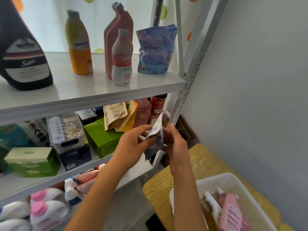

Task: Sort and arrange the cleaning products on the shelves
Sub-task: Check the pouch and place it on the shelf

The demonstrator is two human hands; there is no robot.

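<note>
A purple and white refill pouch [155,138] hangs edge-on in front of the middle shelf, below the top shelf [100,90]. My left hand [133,142] grips its left side with curled fingers. My right hand [175,140] holds its right side, thumb up. On the top shelf stand a dark bottle [23,55], a yellow-orange bottle [80,45], two tall pink bottles [118,30], a small pink-and-white bottle [122,59] and a matching blue-purple pouch [155,50].
The middle shelf [136,165] carries green boxes [101,139], a clear container [66,129], paper pouches [116,115] and red-brown boxes. Pink-capped white bottles [45,210] fill the bottom shelf. A white basket [216,180] with a pink bottle [233,212] sits on a wooden stool [200,160] at right.
</note>
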